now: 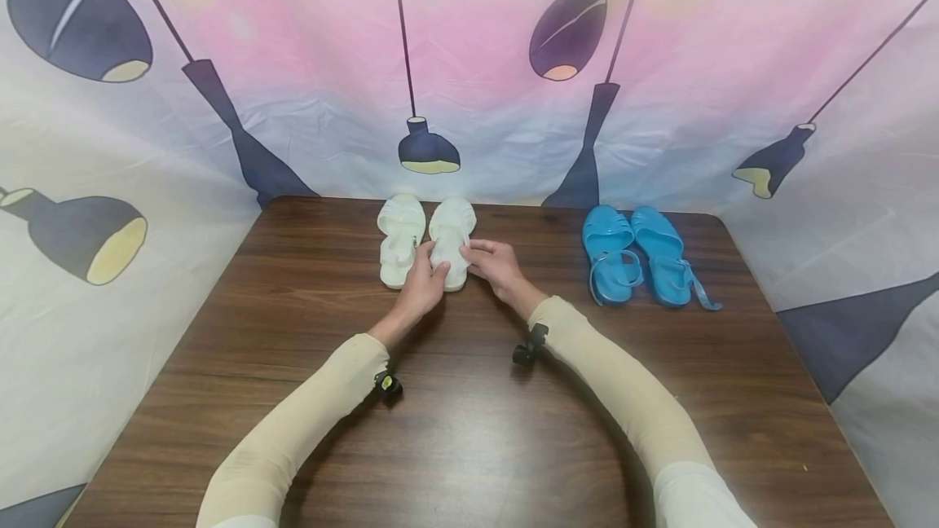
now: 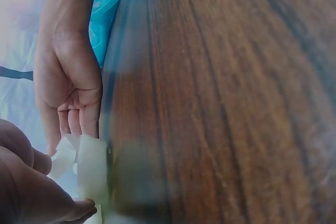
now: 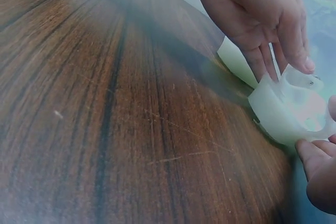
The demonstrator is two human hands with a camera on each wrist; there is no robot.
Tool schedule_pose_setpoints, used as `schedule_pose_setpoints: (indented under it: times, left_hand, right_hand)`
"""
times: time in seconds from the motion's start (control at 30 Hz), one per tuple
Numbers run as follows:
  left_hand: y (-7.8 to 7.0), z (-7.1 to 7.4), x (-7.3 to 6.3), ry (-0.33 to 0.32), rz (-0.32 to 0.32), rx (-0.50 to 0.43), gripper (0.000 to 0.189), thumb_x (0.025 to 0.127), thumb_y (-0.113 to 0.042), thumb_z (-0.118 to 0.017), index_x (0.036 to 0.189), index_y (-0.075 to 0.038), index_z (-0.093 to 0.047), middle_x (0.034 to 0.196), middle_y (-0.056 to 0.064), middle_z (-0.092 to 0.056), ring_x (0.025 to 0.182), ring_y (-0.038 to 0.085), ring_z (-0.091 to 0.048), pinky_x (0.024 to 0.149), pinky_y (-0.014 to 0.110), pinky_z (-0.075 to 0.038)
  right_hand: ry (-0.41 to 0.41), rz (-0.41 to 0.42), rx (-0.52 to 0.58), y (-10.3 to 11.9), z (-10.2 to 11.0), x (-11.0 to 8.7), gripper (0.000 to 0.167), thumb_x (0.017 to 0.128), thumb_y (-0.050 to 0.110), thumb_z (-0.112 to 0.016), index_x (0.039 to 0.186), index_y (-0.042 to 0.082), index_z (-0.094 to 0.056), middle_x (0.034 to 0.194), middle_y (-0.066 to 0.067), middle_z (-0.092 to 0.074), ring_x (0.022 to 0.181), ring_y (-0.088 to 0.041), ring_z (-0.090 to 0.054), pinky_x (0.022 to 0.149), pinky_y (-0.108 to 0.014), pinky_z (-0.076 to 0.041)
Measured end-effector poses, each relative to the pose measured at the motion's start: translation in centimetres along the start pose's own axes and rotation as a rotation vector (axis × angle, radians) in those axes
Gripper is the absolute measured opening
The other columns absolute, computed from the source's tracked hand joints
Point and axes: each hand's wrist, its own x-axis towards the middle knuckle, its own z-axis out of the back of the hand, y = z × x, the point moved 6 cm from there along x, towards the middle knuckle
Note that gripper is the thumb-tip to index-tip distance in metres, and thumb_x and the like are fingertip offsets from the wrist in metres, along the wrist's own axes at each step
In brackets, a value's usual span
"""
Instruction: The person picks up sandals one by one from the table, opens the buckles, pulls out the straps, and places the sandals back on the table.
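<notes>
A pair of whitish translucent sandals stands near the back of the table, toes away from me. My left hand (image 1: 424, 283) grips the right-hand white sandal (image 1: 455, 275) at its left side, with the thumb by the ankle strap (image 3: 299, 80). From the other side, my right hand (image 1: 500, 269) pinches the same sandal's strap and side near the heel; the right wrist view shows the thumb and fingers there. The left-hand white sandal (image 1: 396, 274) stands just beside it, partly behind my left fingers in the right wrist view.
Two blue sandals (image 1: 607, 226) stand together at the back right, one strap (image 1: 704, 290) trailing outward. The brown wooden table (image 1: 469, 430) ends at a back edge close behind the toes. A fabric backdrop (image 1: 330, 137) with printed lamps hangs around it.
</notes>
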Motion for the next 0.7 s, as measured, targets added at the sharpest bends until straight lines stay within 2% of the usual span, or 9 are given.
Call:
schedule_pose_setpoints:
  times: [0.23,0.33,0.5,0.6,0.7]
  left_hand:
    - [0.4,-0.3,-0.1,0.036,0.030,-0.037,0.059,0.109,-0.013,-0.044,0.157,0.008,-0.016,0.163,0.031,-0.021,0.152,0.039,-0.024,0.123,0.049,-0.024]
    - [0.3,-0.3,-0.6,0.041,0.049,-0.090,0.062,0.109,-0.014,-0.046,0.157,0.007,-0.014,0.162,0.032,-0.022,0.152,0.039,-0.025,0.123,0.048,-0.025]
    - [-0.2,-0.1,-2.0,0.066,0.062,-0.197,0.066,0.108,-0.013,-0.048,0.157,0.009,-0.009,0.163,0.034,-0.018,0.152,0.042,-0.023,0.123,0.049,-0.024]
    - [-0.4,0.3,-3.3,0.054,0.078,-0.196,0.068,0.106,-0.015,-0.053,0.157,0.008,-0.014,0.161,0.034,-0.022,0.150,0.045,-0.027,0.123,0.051,-0.025]
    - [-0.8,0.8,-4.2,0.034,0.080,-0.176,0.065,0.104,-0.016,-0.058,0.154,0.008,-0.024,0.156,0.033,-0.032,0.143,0.046,-0.037,0.119,0.051,-0.032]
  right_hand:
    - [0.014,0.004,0.012,-0.2,0.3,0.0,0.044,0.097,0.017,-0.073,0.134,-0.003,-0.062,0.133,-0.018,-0.063,0.121,-0.026,-0.065,0.096,-0.033,-0.056]
    - [0.003,0.025,0.021,0.1,0.6,-0.1,0.043,0.096,0.014,-0.074,0.133,-0.004,-0.063,0.132,-0.020,-0.064,0.118,-0.026,-0.066,0.095,-0.033,-0.056]
    - [-0.019,0.092,0.016,1.1,1.8,-0.7,0.044,0.094,0.008,-0.074,0.134,-0.007,-0.061,0.130,-0.025,-0.065,0.117,-0.030,-0.067,0.097,-0.037,-0.056]
    - [-0.019,0.120,-0.007,2.0,2.9,-1.3,0.048,0.095,0.009,-0.073,0.137,-0.009,-0.058,0.132,-0.026,-0.065,0.122,-0.034,-0.064,0.100,-0.040,-0.054]
    - [-0.018,0.147,-0.023,3.2,3.8,-2.2,0.048,0.095,0.009,-0.073,0.137,-0.010,-0.057,0.132,-0.026,-0.064,0.124,-0.039,-0.062,0.101,-0.043,-0.053]
